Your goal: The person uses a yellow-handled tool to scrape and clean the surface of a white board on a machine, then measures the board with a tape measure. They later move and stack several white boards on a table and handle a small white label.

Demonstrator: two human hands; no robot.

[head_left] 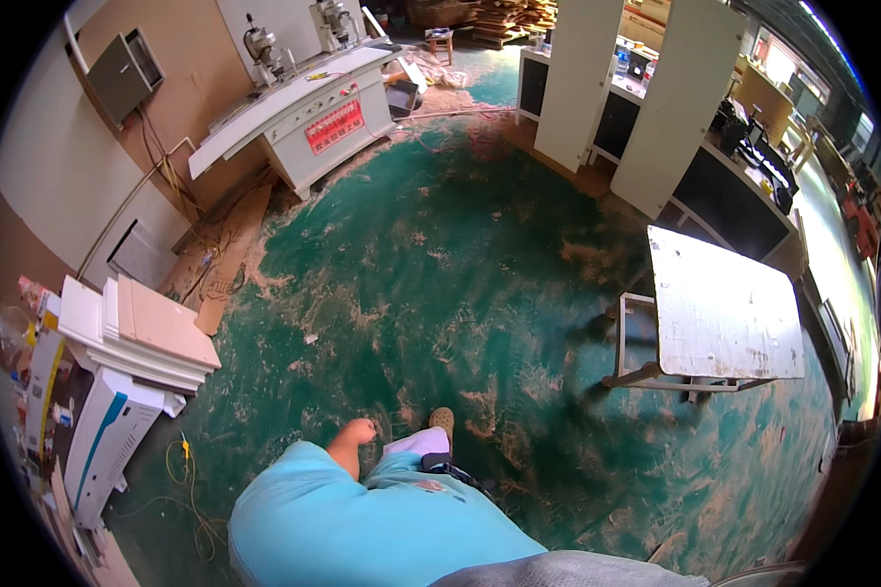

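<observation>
My left hand [358,430] hangs below the turquoise sleeve [308,458], above the green floor [382,323]. Its fingers look curled in, and nothing shows in them. It touches nothing; closest to it are my light trouser leg [418,442] and brown shoe [442,421]. A black strap-like item [439,463] lies at the front of my turquoise shirt [382,523]. My right hand is out of the picture.
At right stands a worn white-topped table [724,308] on a metal frame. White boards [147,328] are stacked at left beside a yellow cord [188,479]. A white machine bench [313,117] stands far left, tall pale panels [675,108] far right. Dust streaks the floor.
</observation>
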